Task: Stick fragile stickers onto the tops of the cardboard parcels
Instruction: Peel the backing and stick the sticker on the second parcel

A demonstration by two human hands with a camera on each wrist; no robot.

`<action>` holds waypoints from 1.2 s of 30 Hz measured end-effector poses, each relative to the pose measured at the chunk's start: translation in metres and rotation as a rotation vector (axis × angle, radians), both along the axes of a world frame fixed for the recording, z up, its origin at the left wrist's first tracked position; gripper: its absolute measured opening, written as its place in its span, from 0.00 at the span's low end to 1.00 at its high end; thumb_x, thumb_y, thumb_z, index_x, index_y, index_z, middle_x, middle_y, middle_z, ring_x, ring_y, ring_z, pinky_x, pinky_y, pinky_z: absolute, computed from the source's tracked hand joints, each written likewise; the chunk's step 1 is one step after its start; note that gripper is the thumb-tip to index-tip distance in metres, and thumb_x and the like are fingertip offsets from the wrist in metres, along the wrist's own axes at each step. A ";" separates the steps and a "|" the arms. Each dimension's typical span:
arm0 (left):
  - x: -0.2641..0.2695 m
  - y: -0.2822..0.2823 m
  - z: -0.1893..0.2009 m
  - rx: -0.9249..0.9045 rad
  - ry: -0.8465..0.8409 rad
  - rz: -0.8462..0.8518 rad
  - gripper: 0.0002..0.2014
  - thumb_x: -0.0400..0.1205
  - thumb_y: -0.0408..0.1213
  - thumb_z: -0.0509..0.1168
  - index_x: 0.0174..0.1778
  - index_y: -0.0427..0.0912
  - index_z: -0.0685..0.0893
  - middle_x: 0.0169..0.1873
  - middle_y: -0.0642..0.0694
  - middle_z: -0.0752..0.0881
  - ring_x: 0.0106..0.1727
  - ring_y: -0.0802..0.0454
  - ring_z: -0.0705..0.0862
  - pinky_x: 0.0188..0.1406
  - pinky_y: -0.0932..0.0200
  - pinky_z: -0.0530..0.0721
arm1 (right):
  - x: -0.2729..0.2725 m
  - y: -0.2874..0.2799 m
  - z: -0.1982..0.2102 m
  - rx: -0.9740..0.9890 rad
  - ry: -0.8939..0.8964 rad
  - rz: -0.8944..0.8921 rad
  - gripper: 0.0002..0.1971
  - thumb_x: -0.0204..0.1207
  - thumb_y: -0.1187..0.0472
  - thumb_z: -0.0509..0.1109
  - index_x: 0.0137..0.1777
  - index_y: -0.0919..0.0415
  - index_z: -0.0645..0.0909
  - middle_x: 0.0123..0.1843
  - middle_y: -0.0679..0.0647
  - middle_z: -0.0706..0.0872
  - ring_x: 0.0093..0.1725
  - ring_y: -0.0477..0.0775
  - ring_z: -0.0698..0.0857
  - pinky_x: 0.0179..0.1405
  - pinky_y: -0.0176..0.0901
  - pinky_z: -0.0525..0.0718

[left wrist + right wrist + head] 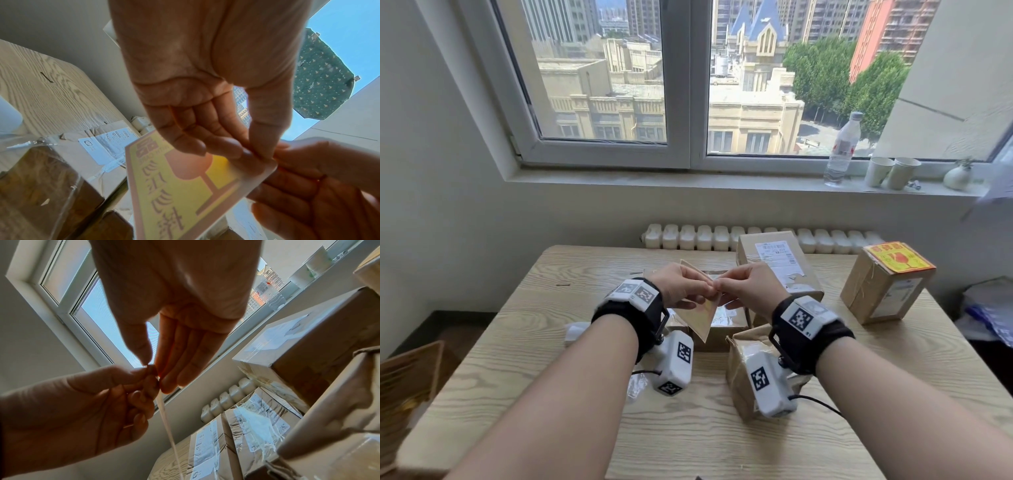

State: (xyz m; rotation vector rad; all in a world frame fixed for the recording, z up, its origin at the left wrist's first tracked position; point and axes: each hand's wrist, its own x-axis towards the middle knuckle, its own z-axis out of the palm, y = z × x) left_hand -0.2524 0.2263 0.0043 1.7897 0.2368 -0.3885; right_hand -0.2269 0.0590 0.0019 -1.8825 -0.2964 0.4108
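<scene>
A yellow fragile sticker (702, 317) on its backing hangs above the table's middle, held up at one corner. In the left wrist view the sticker (185, 191) shows its printed glass symbol; in the right wrist view the sticker (168, 426) appears edge-on. My left hand (681, 286) and my right hand (746, 284) meet at that corner, each pinching it between thumb and fingertips. Several cardboard parcels lie below: a tall parcel (780, 263) behind my right hand, a crumpled parcel (739, 370) under my right wrist, and a parcel (887, 284) at the right bearing a yellow sticker on top.
The wooden table (534, 342) stands under a window, with a radiator (688, 236) behind it. A water bottle (842, 150), two paper cups (892, 171) and a small vase (957, 176) sit on the sill. A brown box (407, 380) stands beside the table at the left.
</scene>
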 end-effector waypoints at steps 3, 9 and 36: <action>-0.001 0.001 0.000 0.006 -0.012 0.025 0.06 0.75 0.28 0.72 0.34 0.42 0.89 0.31 0.46 0.86 0.29 0.58 0.81 0.32 0.67 0.83 | -0.001 0.003 0.001 0.010 -0.001 -0.001 0.06 0.73 0.66 0.75 0.45 0.69 0.89 0.41 0.66 0.92 0.38 0.55 0.91 0.42 0.44 0.90; -0.002 0.004 0.000 0.016 -0.016 0.049 0.06 0.72 0.28 0.74 0.32 0.43 0.90 0.33 0.44 0.87 0.30 0.58 0.82 0.35 0.65 0.85 | -0.002 0.006 0.001 -0.011 -0.009 0.001 0.07 0.74 0.62 0.76 0.46 0.66 0.90 0.42 0.65 0.92 0.43 0.59 0.92 0.47 0.50 0.91; -0.017 -0.005 -0.001 0.042 -0.001 0.063 0.05 0.74 0.31 0.73 0.44 0.36 0.90 0.37 0.43 0.89 0.30 0.60 0.81 0.38 0.65 0.82 | -0.016 0.000 -0.002 -0.033 0.010 0.018 0.05 0.73 0.67 0.74 0.38 0.59 0.89 0.38 0.62 0.92 0.36 0.51 0.91 0.43 0.44 0.91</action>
